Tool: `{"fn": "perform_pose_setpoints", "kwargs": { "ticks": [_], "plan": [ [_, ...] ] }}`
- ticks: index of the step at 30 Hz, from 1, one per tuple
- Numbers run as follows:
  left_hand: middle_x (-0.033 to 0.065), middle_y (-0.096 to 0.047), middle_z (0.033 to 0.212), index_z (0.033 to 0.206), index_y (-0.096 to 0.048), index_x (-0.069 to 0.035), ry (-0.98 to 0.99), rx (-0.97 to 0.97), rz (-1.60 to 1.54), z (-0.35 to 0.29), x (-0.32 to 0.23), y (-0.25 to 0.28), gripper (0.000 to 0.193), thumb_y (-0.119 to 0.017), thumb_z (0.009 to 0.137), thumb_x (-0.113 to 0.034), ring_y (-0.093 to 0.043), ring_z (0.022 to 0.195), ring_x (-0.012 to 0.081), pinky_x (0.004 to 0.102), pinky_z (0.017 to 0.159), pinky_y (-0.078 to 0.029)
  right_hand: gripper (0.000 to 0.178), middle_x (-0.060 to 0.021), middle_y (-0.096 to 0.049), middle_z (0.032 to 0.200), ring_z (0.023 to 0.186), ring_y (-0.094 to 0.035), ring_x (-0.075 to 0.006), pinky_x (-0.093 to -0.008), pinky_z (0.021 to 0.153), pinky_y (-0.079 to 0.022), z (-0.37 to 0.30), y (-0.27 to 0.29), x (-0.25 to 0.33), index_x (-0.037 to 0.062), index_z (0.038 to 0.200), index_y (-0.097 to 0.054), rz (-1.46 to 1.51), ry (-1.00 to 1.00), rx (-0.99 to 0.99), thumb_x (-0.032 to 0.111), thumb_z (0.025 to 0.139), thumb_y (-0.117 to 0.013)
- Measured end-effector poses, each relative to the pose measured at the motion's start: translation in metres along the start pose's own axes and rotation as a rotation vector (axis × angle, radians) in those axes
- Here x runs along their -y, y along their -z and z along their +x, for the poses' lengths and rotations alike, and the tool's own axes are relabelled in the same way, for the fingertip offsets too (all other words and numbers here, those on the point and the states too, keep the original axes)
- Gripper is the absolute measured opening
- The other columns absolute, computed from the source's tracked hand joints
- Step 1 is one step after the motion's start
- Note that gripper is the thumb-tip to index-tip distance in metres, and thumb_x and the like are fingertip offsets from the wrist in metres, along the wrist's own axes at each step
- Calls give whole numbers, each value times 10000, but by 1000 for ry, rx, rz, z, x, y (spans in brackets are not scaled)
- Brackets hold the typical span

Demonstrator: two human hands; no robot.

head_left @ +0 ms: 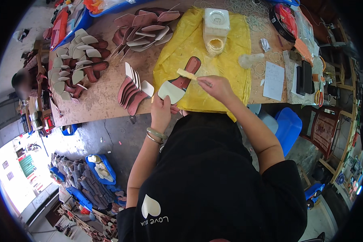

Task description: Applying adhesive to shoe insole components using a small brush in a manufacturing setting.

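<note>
My left hand pinches the pale front end of a shoe insole, whose narrower part is reddish brown. The insole lies over a yellow plastic sheet. In my right hand is a brush with pale yellow bristles, held across the middle of the insole; whether the bristles touch it I cannot tell. Left of my left hand, several insoles are fanned in an overlapping row. Beyond my hands stands a white plastic container with a round, yellow-crusted opening facing me.
More insoles lie in heaps at the far left and back of the wooden table. To the right are a paper sheet, black boxes and orange-handled scissors. Blue tubs stand below the edge. Another person sits far left.
</note>
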State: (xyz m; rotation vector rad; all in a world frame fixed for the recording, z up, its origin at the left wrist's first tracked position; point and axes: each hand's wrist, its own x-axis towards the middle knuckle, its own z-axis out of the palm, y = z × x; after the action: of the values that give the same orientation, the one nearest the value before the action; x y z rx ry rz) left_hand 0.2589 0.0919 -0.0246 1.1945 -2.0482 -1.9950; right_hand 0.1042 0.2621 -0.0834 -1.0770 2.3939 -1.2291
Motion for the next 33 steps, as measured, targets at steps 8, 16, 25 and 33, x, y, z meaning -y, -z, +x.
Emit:
{"fn": "perform_pose_setpoints", "kwargs": {
  "ticks": [8,16,25,33],
  "plan": [
    [100,-608,738,1159,-426,31,-33,-37,102,1,3,-4,274,-416,937,-129,-611,536,134,248,467,-502,244,-13,-659,756,671,-550,-67,-231,605,-446,0,-37,31,8,995,-675,976,-804,232,206,855,-645],
    [106,-608,775,1151,-440,31,2,-21,43,-1,1,13,267,-409,938,-128,-608,540,134,242,467,-495,268,-86,-653,713,586,-575,-130,-258,576,-454,13,-14,-19,95,986,-692,303,-369,42,298,818,-649],
    [96,-597,775,1114,-447,27,9,-74,-66,-3,1,30,238,-406,948,-139,-584,529,131,228,460,-478,271,-108,-678,780,670,-644,-188,-279,633,-491,-1,5,-44,80,973,-690,182,-385,-85,297,815,-654],
    [108,-599,771,1113,-426,24,24,-132,-35,7,-5,38,236,-415,946,-142,-593,538,135,229,458,-478,196,-117,-682,882,774,-663,-198,-267,665,-496,23,25,-23,66,970,-683,312,-305,-125,198,829,-655]
  ]
}}
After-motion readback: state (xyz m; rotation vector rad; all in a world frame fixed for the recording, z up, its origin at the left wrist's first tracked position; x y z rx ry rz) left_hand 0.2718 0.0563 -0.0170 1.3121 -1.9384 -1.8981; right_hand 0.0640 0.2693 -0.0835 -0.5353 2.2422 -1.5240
